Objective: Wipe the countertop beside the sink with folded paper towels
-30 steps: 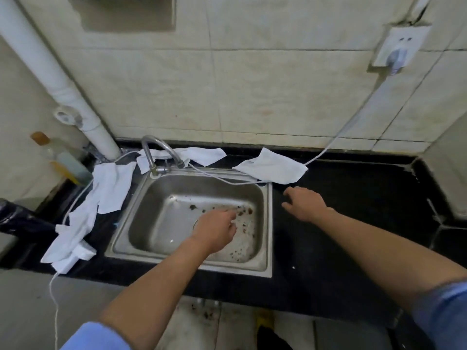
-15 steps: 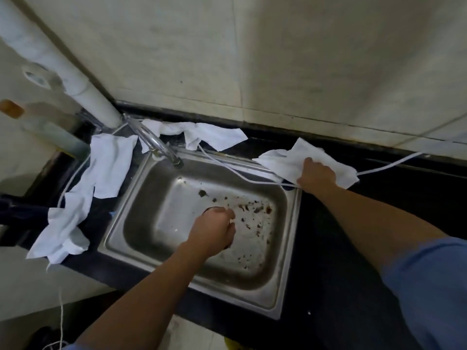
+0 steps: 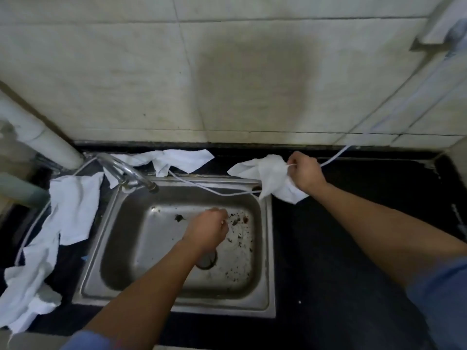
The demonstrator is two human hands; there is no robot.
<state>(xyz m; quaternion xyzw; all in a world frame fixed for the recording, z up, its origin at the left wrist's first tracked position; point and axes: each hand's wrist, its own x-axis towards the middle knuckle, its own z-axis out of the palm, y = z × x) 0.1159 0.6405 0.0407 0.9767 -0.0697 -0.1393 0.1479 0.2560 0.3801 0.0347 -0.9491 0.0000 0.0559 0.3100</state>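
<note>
**Tabletop** [image 3: 353, 236]: black, spans from the sink's right rim to the right edge. Shows one pale speck near the front edge. No wiping stroke begun, by the look of it.

**Sink** [image 3: 268, 248]: steel, set into the tabletop's left half. Carries dark debris across the basin floor.

**Loose towels** [image 3: 73, 205]: white, draped along the tabletop's left edge and behind the tap [image 3: 131, 173] at the back edge.

**Paper towel** [image 3: 267, 173]: white, at the tabletop's back edge, just right of the sink's back right corner. No longer spread flat as a second ago; now bunched and partly raised. Crumpled rather than folded. Judged: pick-up made, folding and wiping both outstanding.

**Right hand** [image 3: 304, 173]: no longer open on bare tabletop short of the towel as a second ago. Now curls its fingers round the towel's right side.

**Left hand** [image 3: 207, 231]: remains over the basin near the drain, fingers curled. Cannot tell whether anything is pinched.

**Cord** [image 3: 209, 189]: thin, white, crosses the sink's back rim, meets the right hand's knuckles, climbs to the wall. Cannot tell whether caught in the grip. Judged risk: drags along with the towel on the first stroke.
</note>
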